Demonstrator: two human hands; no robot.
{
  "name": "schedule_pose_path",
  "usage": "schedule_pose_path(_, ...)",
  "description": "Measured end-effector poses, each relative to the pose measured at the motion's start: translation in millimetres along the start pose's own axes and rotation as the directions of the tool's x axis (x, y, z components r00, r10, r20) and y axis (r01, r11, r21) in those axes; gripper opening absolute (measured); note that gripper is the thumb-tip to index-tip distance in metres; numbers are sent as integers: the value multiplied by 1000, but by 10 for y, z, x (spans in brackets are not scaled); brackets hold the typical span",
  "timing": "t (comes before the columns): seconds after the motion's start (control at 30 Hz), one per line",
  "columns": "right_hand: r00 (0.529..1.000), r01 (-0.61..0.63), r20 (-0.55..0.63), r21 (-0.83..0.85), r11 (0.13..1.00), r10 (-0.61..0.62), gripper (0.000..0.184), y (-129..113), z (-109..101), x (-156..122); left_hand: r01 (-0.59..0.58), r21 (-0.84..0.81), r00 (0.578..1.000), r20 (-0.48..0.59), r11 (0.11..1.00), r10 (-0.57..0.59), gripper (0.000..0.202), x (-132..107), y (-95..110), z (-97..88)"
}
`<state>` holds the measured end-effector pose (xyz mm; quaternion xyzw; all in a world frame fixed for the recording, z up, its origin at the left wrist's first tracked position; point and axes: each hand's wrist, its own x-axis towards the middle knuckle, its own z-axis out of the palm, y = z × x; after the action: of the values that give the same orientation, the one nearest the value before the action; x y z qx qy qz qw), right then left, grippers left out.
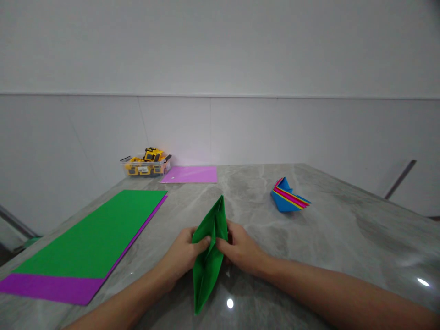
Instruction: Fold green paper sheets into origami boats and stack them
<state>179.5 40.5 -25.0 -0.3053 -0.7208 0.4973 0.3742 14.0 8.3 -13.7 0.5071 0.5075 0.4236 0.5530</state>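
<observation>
A folded green paper, long and diamond-shaped with pointed ends, is held between my two hands just over the table. My left hand grips its left edge, thumb pressed on the inner fold. On the right edge, my right hand pinches it the same way, its thumb near the middle crease. The fingers of both hands are mostly hidden behind the paper. Farther off to the right sits a folded paper figure, blue with pink, yellow and red stripes.
A large green sheet lies over a purple sheet at the left. At the back, a clear plastic box holds yellow toy vehicles, beside a pink sheet. The grey marbled table reaches a white wall.
</observation>
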Motion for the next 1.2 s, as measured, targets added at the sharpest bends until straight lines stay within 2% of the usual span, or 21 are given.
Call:
schedule_pose_path(0.1, 999, 13, 32, 31, 999, -14, 9, 14, 23, 9, -163, 178, 986, -1, 970, 166, 29, -40, 45, 32)
schedule_pose_path(0.2, 997, -36, 79, 145, 989, 24, 12, 53, 25, 24, -195, 291, 978, -14, 937, 208, 29, -68, 68, 32)
schedule_pose_path(0.27, 987, -133, 115, 233, 963, 109, 9, 78, 11, 37, -128, 232, 991, -3, 964, 132, 35, -65, 67, 9)
schedule_pose_path(0.37, 952, -274, 225, 314, 909, 209, 11, 84, -24, 56, 17, -1, 999, 46, 1000, -17, 37, -42, 57, -35)
schedule_pose_path(0.47, 948, -278, 237, 294, 914, 213, 16, 53, -52, 66, 93, -130, 993, 84, 987, -83, 37, -18, 37, -64)
schedule_pose_path(0.67, 971, -237, 89, 230, 944, 222, 37, 20, -40, 72, 56, -36, 998, 9, 998, -55, 45, 12, -5, -64)
schedule_pose_path(0.77, 972, -232, 71, 166, 958, 224, 30, 31, -16, 65, 14, -7, 999, 35, 1000, -14, 51, -14, 40, -55)
schedule_pose_path(0.9, 975, -217, 87, 135, 967, 206, 21, 48, -3, 58, -22, 13, 999, 40, 1000, 21, 44, -37, 92, -56)
schedule_pose_path(1.0, 972, -227, 108, 168, 959, 211, 20, 54, -23, 68, 37, -103, 999, 38, 994, -33, 39, -29, 77, -55)
schedule_pose_path(1.1, 966, -250, 123, 219, 943, 228, 25, 52, -50, 79, 80, -256, 994, 90, 963, -59, 38, -28, 66, -39)
schedule_pose_path(1.2, 964, -262, 111, 235, 936, 242, 29, 57, -58, 88, 110, -341, 989, 134, 934, -68, 37, -44, 93, -22)
